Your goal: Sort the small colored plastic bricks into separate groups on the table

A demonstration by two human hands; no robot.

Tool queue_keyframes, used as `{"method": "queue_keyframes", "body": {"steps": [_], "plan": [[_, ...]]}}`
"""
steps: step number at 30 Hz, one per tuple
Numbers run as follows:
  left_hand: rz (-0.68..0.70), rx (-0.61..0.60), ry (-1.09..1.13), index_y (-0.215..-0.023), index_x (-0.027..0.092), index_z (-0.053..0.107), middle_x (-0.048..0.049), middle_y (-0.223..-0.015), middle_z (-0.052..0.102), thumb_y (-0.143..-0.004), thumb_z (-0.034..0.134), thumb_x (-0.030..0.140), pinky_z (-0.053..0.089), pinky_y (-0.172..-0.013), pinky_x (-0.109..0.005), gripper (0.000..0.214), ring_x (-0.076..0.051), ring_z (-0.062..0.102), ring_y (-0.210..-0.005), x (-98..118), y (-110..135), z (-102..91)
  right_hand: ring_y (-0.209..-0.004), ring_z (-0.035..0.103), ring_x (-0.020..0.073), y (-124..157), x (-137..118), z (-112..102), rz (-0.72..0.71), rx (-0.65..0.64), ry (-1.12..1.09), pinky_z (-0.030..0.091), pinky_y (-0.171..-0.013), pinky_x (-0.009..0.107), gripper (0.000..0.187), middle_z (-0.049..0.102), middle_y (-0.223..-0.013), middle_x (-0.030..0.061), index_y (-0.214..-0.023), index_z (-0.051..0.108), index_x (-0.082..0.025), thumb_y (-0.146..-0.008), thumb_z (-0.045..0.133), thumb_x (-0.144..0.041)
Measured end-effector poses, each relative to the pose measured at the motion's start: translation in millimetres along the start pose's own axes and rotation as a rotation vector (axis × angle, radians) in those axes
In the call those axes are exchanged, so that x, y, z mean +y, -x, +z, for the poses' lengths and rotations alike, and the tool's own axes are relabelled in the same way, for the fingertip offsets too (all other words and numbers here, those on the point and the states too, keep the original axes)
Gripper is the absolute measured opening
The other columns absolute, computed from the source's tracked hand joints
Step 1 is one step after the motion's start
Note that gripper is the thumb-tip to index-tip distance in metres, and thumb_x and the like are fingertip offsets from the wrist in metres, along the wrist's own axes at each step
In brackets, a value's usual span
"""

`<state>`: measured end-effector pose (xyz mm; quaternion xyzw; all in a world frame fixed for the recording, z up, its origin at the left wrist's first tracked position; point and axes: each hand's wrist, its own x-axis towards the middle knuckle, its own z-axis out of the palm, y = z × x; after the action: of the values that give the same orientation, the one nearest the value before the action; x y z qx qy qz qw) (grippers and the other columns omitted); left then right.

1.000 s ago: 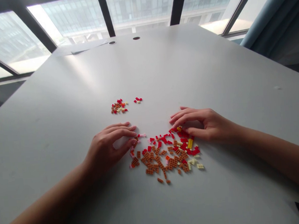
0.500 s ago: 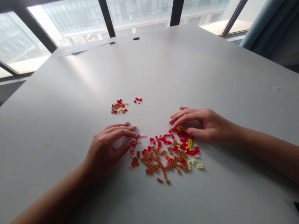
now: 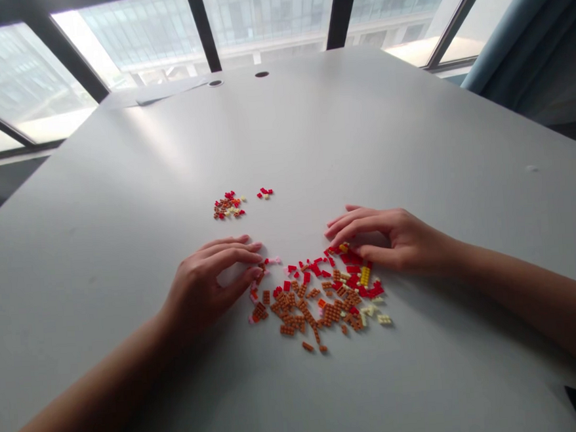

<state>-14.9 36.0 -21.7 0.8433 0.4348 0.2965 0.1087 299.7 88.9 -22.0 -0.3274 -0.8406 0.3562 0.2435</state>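
Note:
Many small building bricks [image 3: 331,313], mostly brown and red with some pink, yellow and cream, lie spread over a white table [image 3: 411,141]. At the heap's left edge rests my left hand [image 3: 216,277], fingers stretched and apart, its tips beside pink and brown pieces. On the other side my right hand [image 3: 383,235] lies with its fingers spread over red bricks [image 3: 351,259] at the upper right of the heap. A yellow brick [image 3: 365,276] sits just below its thumb. Neither hand holds anything that I can see.
Farther back lie a small pile of tiny bricks [image 3: 228,206] and a smaller red and cream cluster [image 3: 265,193]. Papers [image 3: 161,92] and two round cable holes [image 3: 262,74] are at the far edge, before windows. A blue curtain [image 3: 517,35] hangs at right.

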Motion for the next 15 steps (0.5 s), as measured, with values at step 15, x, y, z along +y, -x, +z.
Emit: {"method": "queue_keyframes", "body": {"steps": [15], "plan": [[0.004,0.012,0.017,-0.093,0.023,0.073,-0.0032,-0.103,0.077,-0.086,0.066,0.029,0.057,-0.094,-0.035,0.011,-0.022,0.07,-0.105,-0.5,0.1,0.6,-0.11,0.066,0.0236,-0.2,0.0,0.1,-0.005,0.003,0.006,0.028,-0.117,0.05,0.026,0.075,-0.109,0.0034,-0.094,0.076,-0.027,-0.075,0.06,-0.019]]}}
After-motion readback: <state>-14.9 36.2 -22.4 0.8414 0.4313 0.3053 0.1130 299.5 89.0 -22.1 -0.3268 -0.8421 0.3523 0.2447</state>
